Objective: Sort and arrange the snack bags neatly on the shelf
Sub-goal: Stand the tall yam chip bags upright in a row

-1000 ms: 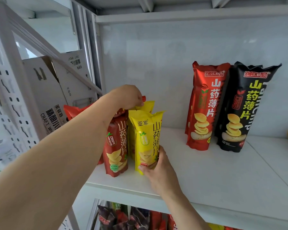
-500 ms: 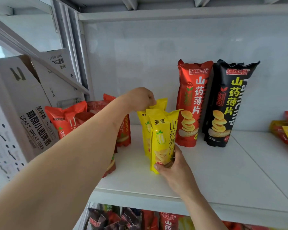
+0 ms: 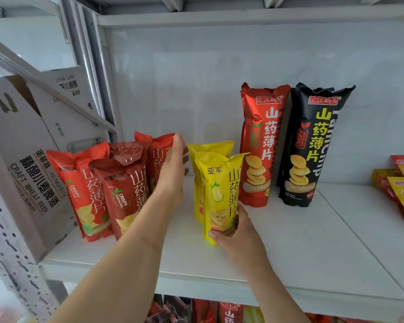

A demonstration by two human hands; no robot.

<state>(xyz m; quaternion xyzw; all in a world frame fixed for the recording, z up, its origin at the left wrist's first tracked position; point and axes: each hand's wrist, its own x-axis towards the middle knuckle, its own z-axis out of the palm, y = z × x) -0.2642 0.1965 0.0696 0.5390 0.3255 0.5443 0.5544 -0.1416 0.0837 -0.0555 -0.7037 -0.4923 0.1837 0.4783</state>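
Observation:
On the white shelf point(image 3: 289, 248) a yellow snack bag point(image 3: 219, 194) stands upright with a second yellow bag point(image 3: 210, 146) right behind it. My right hand point(image 3: 238, 238) grips the front yellow bag at its base. To the left stand several small red bags: a bright red bag point(image 3: 84, 183), a dark red bag point(image 3: 121, 194) and a rear red bag point(image 3: 156, 150). My left hand point(image 3: 173, 173) lies flat with straight fingers against the right side of the rear red bag. A tall red bag point(image 3: 259, 145) and a tall black bag point(image 3: 313, 145) stand at the back.
A white cardboard beer box point(image 3: 26, 164) leans at the shelf's left end behind a diagonal brace. More red and yellow packets point(image 3: 401, 183) lie at the far right. Bags fill the lower shelf point(image 3: 208, 311). The upper shelf point(image 3: 243, 17) hangs close overhead.
My left hand let go of the yellow bags' tops and moved left, flat against the red bags. The yellow bags now stand apart from the red group. My right hand keeps its hold.

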